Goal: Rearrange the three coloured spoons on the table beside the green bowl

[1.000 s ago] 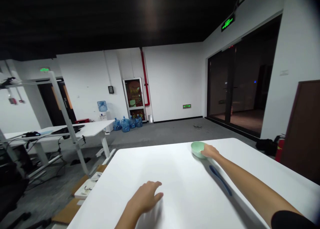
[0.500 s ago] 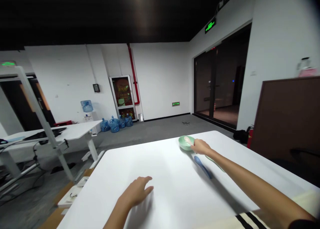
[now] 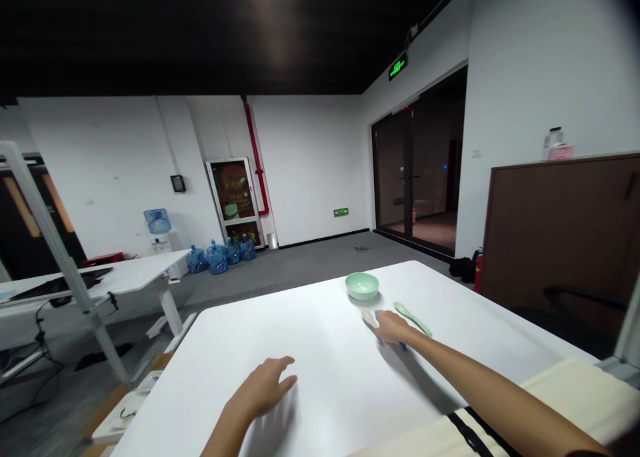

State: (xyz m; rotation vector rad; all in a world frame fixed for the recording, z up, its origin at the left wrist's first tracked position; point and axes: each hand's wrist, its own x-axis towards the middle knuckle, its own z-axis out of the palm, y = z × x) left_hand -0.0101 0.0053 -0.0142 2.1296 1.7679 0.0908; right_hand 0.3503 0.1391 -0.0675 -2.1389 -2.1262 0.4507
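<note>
A mint green bowl (image 3: 362, 286) stands near the far edge of the white table (image 3: 320, 337). My right hand (image 3: 393, 327) reaches out just in front of it, fingers closed on a pale spoon (image 3: 370, 318) whose tip sticks out toward the bowl. A blue spoon (image 3: 401, 345) lies on the table mostly hidden under that hand. A green spoon (image 3: 413, 318) rests just right of the hand. My left hand (image 3: 265, 387) lies on the table nearer me, fingers stretched forward, holding nothing.
A cream cloth with black stripes (image 3: 505, 414) covers the table's near right corner. A brown cabinet (image 3: 565, 230) and a dark chair (image 3: 575, 297) stand to the right. Another white desk (image 3: 125, 277) and several blue water jugs (image 3: 216, 257) are at the left and back.
My right hand has drawn back from the bowl toward me with the pale spoon. The green spoon now lies uncovered beside it. My view has turned to the right.
</note>
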